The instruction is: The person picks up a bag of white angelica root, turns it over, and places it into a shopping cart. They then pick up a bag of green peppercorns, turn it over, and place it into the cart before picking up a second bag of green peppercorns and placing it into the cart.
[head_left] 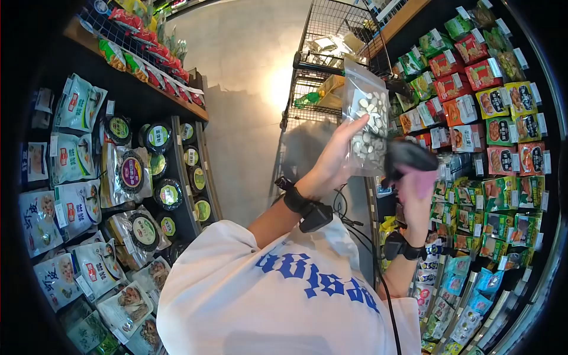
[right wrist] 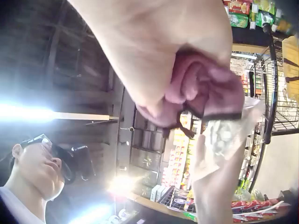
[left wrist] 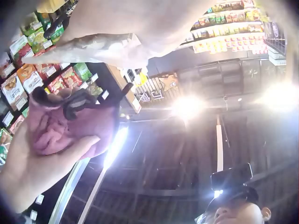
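Standing in a shop aisle, facing a wire cart (head_left: 331,35) at 12 o'clock. Holding up a clear bag (head_left: 368,127) of pale pieces with the left hand (head_left: 334,157), grip pinching the bag's lower edge between long fingers and thumb. Raising it mid-air at about 1 o'clock of the head view, just in front of the cart. Wrapping the right hand (head_left: 414,189) around a dark-and-pink handheld device (head_left: 409,157), grip curled tight on it, touching or nearly touching the bag's 4 o'clock corner. Seeing packet shelves (head_left: 503,118) at 3 o'clock and pouch shelves (head_left: 77,177) at 9 o'clock. Judging the step in hand as bringing device and bag together, probably checking the bag. Calling next for keeping the bag flat and steady, and aiming the device squarely at it.
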